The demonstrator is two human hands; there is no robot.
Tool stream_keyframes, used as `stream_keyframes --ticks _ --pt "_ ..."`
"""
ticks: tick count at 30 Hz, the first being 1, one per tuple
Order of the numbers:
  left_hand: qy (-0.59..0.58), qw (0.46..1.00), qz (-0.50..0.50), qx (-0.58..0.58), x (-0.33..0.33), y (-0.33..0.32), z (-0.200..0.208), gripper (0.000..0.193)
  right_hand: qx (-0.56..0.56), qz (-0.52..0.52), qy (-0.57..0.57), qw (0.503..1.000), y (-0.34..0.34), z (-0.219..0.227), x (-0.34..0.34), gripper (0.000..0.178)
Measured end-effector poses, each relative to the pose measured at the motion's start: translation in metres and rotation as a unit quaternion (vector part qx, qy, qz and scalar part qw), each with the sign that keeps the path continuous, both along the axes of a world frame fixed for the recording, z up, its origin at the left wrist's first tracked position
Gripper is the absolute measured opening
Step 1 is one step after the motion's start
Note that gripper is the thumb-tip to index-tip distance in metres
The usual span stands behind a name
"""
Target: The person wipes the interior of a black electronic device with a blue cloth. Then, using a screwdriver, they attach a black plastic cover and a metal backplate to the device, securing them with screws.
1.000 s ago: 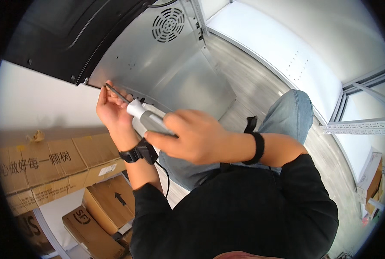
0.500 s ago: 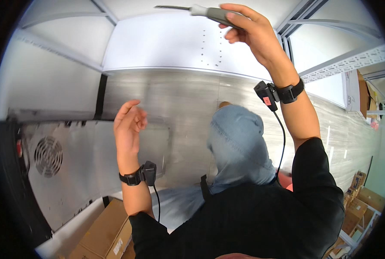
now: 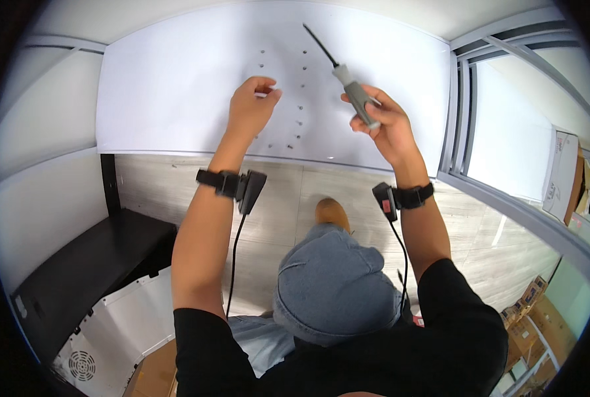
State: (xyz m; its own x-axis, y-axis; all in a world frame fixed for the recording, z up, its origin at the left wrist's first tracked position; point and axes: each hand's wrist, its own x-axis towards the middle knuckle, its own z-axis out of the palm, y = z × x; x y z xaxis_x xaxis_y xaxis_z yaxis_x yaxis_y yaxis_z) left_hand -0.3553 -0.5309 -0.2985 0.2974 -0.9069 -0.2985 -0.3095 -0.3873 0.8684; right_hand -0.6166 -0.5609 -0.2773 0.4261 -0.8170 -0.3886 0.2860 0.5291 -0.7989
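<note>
Over the white tabletop (image 3: pixel 162 99), my right hand (image 3: pixel 389 126) grips a screwdriver (image 3: pixel 358 99) by its grey handle. Its dark shaft points up and to the left, with the tip near the far end of the screws. Small screws (image 3: pixel 300 107) stand in two rough columns and a short row on the white surface. My left hand (image 3: pixel 252 106) is just above the left column and hides part of it. Its fingers are curled toward the thumb; whatever may be between them is too small to make out.
At lower left stands a black computer case (image 3: pixel 90 264), with a metal side panel (image 3: pixel 129 317) having a round vent beside it. Grey frame posts (image 3: pixel 460 119) rise at the table's right end. Cardboard boxes (image 3: pixel 526 337) are stacked at lower right. My shoe (image 3: pixel 332 213) is below the table edge.
My view has swung toward the white table, away from the computer case. My left hand has come from beside the case to over the screws. The screwdriver, still in my right hand, now points more upward.
</note>
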Motion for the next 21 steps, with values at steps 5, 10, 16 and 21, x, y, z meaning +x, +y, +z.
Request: stream_keyframes --ticks 5,10,16,21 --pt "-0.139 0.99 -0.022 -0.011 -0.013 -0.084 -0.044 0.03 0.046 0.001 0.029 0.999 -0.016 -0.034 -0.017 0.038" --pt "-0.202 0.979 -0.02 -0.008 -0.019 -0.11 -0.062 0.016 0.048 -0.024 0.039 0.998 -0.027 -0.05 -0.024 0.041" --pt "-0.09 0.995 0.043 0.013 -0.018 -0.102 -0.052 0.015 0.005 0.019 0.054 0.998 -0.035 -0.045 -0.017 0.046" --pt "0.372 0.903 0.213 -0.025 0.012 -0.032 -0.009 0.024 -0.06 0.151 0.092 0.983 -0.039 -0.021 0.011 0.054"
